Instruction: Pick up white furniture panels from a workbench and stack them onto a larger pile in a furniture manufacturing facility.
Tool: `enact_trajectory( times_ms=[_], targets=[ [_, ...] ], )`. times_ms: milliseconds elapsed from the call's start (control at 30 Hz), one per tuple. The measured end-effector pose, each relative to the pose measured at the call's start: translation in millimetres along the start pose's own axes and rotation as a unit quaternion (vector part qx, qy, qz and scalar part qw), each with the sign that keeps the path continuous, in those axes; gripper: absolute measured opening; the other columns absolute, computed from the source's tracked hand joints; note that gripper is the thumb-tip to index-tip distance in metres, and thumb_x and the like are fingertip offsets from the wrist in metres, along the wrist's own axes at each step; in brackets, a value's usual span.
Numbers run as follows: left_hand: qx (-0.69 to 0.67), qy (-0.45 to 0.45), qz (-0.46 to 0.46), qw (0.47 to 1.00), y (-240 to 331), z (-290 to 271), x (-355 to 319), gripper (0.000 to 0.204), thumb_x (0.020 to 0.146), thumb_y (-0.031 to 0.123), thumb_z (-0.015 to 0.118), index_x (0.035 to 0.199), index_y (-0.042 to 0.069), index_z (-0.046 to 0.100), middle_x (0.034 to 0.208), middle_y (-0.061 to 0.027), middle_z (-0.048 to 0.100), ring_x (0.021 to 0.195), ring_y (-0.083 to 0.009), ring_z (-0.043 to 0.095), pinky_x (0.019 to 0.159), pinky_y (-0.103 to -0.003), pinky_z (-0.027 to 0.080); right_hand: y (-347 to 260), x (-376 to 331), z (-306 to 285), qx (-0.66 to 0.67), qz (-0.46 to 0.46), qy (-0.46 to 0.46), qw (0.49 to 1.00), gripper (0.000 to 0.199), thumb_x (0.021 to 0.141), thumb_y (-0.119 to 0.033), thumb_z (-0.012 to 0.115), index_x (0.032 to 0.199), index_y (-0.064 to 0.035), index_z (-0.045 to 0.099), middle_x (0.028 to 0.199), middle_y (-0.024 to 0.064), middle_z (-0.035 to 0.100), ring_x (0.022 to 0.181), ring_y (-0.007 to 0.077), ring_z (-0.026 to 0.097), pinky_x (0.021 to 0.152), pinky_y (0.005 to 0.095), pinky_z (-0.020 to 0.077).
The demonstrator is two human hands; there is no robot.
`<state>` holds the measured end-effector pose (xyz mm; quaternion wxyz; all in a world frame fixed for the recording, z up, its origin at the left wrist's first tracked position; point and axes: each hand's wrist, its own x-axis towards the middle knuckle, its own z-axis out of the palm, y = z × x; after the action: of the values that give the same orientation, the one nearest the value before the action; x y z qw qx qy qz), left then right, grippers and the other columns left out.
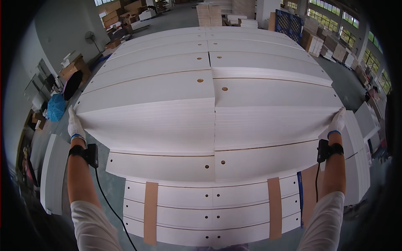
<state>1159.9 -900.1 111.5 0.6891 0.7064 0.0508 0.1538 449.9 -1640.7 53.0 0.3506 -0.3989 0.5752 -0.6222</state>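
Two tall stacks of long white panels (146,121) stand end to end in front of me, meeting near the middle. My left hand (75,124), in a white knit glove with a blue cuff, lies against the outer end of the left stack, fingers stretched upward. At the opposite end, my right hand (337,121), gloved alike, rests against the outer end of the right stack (268,121). Its fingers look extended too, partly hidden by the edge. Small round holes mark the panels near their ends.
Lower white panels (180,213) lie nearest me, crossed by two brown cardboard strips (150,213). More panel rows continue behind the stacks. Upright white boards (54,175) stand at left, others (356,167) at right. A blue pallet (288,26) and a fan (90,38) are farther back.
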Motion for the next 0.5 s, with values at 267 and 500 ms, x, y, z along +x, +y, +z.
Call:
enact_trajectory(
  times_ms=[267,500],
  targets=[
    [0.008,-0.020,-0.056,0.998,12,-1,-19,0.098,0.083,0.076,0.055,0.148,0.004,0.042,0.148,-0.0108,0.046,0.132,-0.0287,0.044,0.110,-0.042,0.033,-6,-20,4,0.049,0.005,-0.013,0.999,0.084,0.097,-0.063,0.039,0.147,0.0051,0.038,0.148,0.0134,0.045,0.135,0.0253,0.042,0.114,0.0324,0.0281],
    [0.018,-0.018,-0.039,0.999,5,0,-16,0.096,0.083,0.076,0.053,0.149,0.008,0.042,0.148,-0.0110,0.045,0.134,-0.0301,0.043,0.110,-0.044,0.033,-12,-21,-4,-0.070,0.007,0.010,0.997,0.089,0.094,-0.067,0.041,0.147,0.0046,0.038,0.149,0.0169,0.045,0.136,0.0291,0.042,0.114,0.0345,0.0288]
  ],
)
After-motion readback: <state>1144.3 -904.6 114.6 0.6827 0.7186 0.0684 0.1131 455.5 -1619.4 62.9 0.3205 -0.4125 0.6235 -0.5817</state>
